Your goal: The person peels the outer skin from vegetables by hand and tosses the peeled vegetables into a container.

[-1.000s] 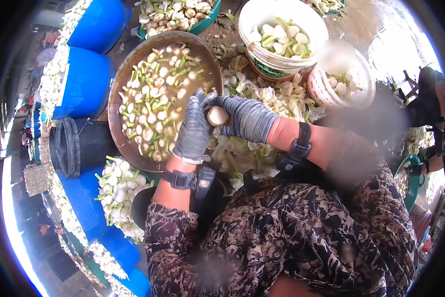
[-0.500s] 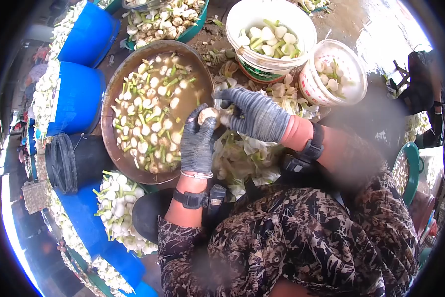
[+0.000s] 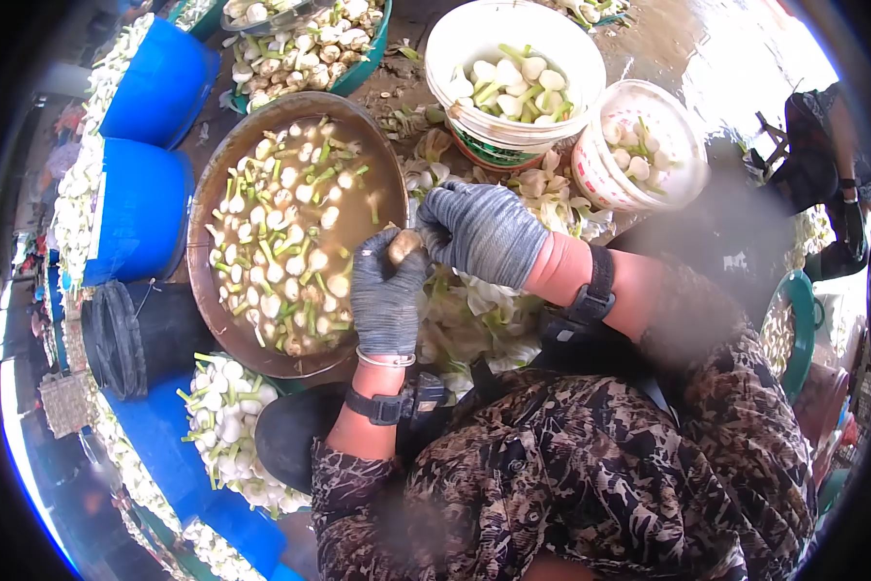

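My left hand, in a grey glove, is closed around a garlic bulb whose pale, brownish side shows between the thumb and fingers. Close to its right, my right hand, also gloved, has its fingers curled together by the bulb; what they hold, if anything, is hidden. Both are at the right rim of a wide brown basin, where bulbs with green stems float in murky water. Loose peels lie below my right hand.
A white bucket and a smaller white bucket hold bulbs. At left are blue tubs, a black bucket and a heap of white bulbs. Another person is at the far right.
The view has shifted, with the basin lower and further left in it. My right hand has drawn its fingers in from a more spread pose, while my left keeps hold of the bulb.
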Demonstrator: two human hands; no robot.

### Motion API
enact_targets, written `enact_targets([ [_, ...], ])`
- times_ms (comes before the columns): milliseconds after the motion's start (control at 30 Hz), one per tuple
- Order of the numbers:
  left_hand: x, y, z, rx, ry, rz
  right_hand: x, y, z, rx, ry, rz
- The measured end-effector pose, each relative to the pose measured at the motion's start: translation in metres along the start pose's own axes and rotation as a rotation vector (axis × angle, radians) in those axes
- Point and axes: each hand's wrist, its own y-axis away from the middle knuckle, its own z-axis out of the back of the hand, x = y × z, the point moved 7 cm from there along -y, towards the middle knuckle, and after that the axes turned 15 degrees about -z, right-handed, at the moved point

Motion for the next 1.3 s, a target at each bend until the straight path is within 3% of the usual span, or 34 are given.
enact_targets([
  [267, -0.017, 0.000, -0.011, 0.076, 0.367, 0.078, -0.042, -0.011, -0.005, 0.019, -0.370, -0.199],
  [300, -0.020, 0.001, -0.010, 0.079, 0.365, 0.078, -0.062, -0.020, 0.003, -0.073, -0.139, -0.187],
  [367, -0.025, 0.005, -0.022, 0.184, 0.805, 0.200, -0.079, -0.031, 0.003, 0.068, 0.203, -0.279],
  [433, -0.023, 0.005, -0.023, 0.184, 0.793, 0.189, -0.074, -0.025, 0.014, 0.052, 0.124, -0.355],
  [500, -0.022, 0.008, -0.023, 0.173, 0.784, 0.183, -0.023, -0.007, 0.038, -0.191, -0.030, 0.117],
  [567, -0.023, 0.007, -0.017, 0.170, 0.455, 0.113, 0.005, 0.005, 0.032, -0.053, -0.039, 0.289],
  [600, -0.018, 0.008, -0.018, 0.218, 0.441, 0.154, 0.016, 0.012, 0.028, -0.037, 0.013, 0.440],
  [633, -0.017, 0.009, -0.018, 0.220, 0.437, 0.158, 0.018, 0.015, 0.025, -0.038, 0.009, 0.437],
  [733, -0.019, 0.010, -0.021, 0.267, 0.436, 0.156, 0.017, 0.018, 0.012, 0.033, 0.099, 0.329],
  [833, -0.028, 0.011, -0.018, 0.373, 0.161, 0.073, 0.015, 0.014, 0.004, 0.157, 0.037, 0.203],
  [900, -0.045, 0.011, -0.023, 0.489, -0.159, -0.110, 0.003, 0.011, -0.003, 0.135, -0.173, 0.025],
  [1000, -0.043, 0.010, -0.024, 0.506, -0.194, -0.210, -0.010, 0.009, -0.011, 0.143, -0.235, -0.051],
  [1067, -0.029, 0.009, -0.019, 0.388, 0.154, 0.063, 0.003, 0.010, -0.003, 0.128, 0.005, 0.041],
  [1167, -0.026, 0.010, -0.018, 0.363, 0.112, 0.179, 0.002, 0.010, -0.005, 0.115, 0.013, 0.064],
  [1200, -0.027, 0.006, -0.018, 0.437, -0.182, 0.015, -0.003, 0.009, -0.006, 0.079, -0.112, -0.020],
  [1233, -0.023, 0.006, -0.019, 0.444, -0.179, 0.012, -0.006, 0.007, -0.007, 0.073, -0.109, -0.024],
  [1300, -0.048, 0.004, -0.022, 0.394, -0.445, -0.424, -0.025, 0.000, -0.019, 0.258, -0.209, -0.256],
])
